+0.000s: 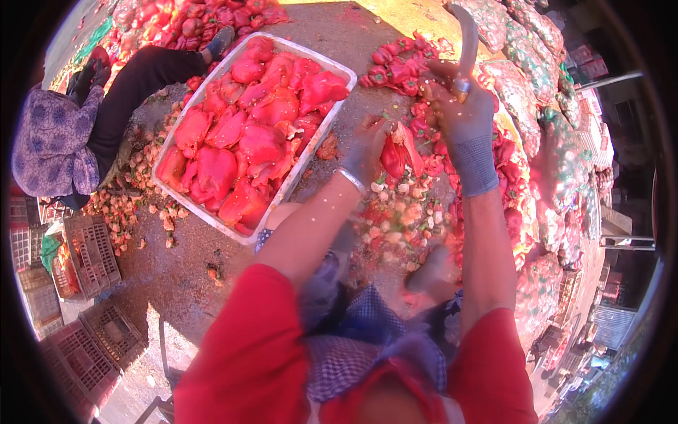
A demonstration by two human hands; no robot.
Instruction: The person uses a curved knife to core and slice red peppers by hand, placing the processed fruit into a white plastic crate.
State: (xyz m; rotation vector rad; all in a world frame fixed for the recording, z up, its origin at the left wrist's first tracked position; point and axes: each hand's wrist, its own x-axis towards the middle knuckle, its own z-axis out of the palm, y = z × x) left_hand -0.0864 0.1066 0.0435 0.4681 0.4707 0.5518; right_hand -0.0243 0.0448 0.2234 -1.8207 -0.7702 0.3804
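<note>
Gripping split red pepper, glossy, flesh opened: left hand; right hand clenched round curved knife.

A split-open red pepper is held upright, beside a curved grey knife pointing up.

a tray of cut peppers lies left of the hands; netted sacks lie right.

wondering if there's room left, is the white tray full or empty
Full: the white tray is heaped to its rim with cut red pepper pieces, with almost no bare bottom showing.
</note>
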